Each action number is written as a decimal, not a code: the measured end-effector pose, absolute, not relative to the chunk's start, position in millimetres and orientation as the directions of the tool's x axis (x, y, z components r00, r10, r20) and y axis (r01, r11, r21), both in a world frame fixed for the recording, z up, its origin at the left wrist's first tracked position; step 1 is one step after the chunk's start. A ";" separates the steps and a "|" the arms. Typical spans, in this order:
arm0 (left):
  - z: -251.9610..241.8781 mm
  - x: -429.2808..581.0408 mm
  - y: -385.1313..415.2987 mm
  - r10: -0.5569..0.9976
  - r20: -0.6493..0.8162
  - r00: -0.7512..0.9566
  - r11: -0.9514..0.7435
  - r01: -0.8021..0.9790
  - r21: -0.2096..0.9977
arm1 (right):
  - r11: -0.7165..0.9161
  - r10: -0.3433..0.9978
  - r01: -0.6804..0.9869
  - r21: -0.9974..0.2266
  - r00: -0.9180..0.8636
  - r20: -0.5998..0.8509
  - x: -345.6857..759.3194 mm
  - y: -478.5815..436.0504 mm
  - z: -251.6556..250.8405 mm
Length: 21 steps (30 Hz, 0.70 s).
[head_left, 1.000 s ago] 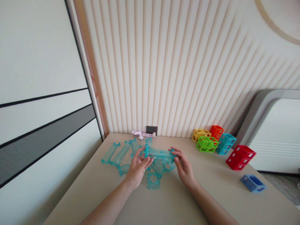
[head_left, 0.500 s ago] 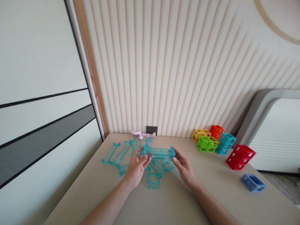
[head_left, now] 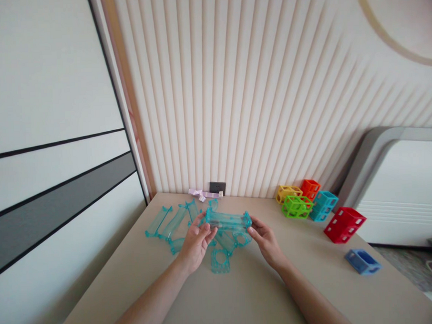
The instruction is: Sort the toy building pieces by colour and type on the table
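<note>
A clear teal plastic track piece (head_left: 228,220), long and trough-like with thicker ends, is held level above the table. My left hand (head_left: 196,241) pinches its left end, thumb in front and fingers behind. At the other end, my right hand (head_left: 265,239) grips it between thumb and fingers. Beneath and behind lie more teal pieces, partly covered by the held one. A square teal piece with a round hole (head_left: 220,260) rests flat just in front. Left of my left hand, several straight and curved teal track pieces (head_left: 174,222) are spread out.
On the right of the table (head_left: 225,305) stand hollow block frames: yellow (head_left: 283,193), orange (head_left: 310,189), green (head_left: 296,206), teal-blue (head_left: 324,205), red (head_left: 344,224) and blue (head_left: 363,261). A purple strip (head_left: 212,195) lies by a black wall socket (head_left: 217,187). A white cabinet (head_left: 48,83) borders the left.
Both hands keep the track piece in nearly the same place. The whole view has shifted very slightly; nothing was let go or picked up.
</note>
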<state>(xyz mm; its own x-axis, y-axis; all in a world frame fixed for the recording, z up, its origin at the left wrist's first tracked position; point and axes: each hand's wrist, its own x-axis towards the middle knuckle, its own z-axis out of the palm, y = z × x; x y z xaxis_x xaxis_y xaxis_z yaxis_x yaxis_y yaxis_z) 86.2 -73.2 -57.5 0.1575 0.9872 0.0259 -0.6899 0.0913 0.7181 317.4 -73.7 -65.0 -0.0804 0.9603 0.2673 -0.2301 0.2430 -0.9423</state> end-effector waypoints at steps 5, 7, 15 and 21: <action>-58.7 86.1 -72.6 0.987 0.030 0.158 0.088 -0.690 0.719 | 0.255 0.958 -0.201 -0.946 -0.081 0.275 319.7 -72.7 -65.9; -59.0 86.2 -72.5 0.986 0.033 0.163 0.090 -0.691 0.717 | 0.260 0.957 -0.190 -0.947 -0.080 0.279 319.9 -73.5 -64.7; -59.0 86.3 -72.3 0.985 0.020 0.169 0.107 -0.707 0.699 | 0.281 0.950 -0.190 -0.941 -0.085 0.301 318.9 -74.7 -62.6; -60.5 86.4 -72.1 0.988 0.011 0.157 0.105 -0.711 0.695 | 0.251 0.958 -0.186 -0.950 -0.095 0.272 320.0 -73.7 -63.3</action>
<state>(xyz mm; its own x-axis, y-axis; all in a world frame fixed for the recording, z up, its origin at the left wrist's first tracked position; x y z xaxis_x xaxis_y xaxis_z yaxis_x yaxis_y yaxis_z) 86.4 -72.1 -60.5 0.1567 0.9876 0.0108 -0.7114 0.1053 0.6949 320.0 -73.7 -63.3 -0.0952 0.9577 0.2717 -0.1862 0.2510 -0.9499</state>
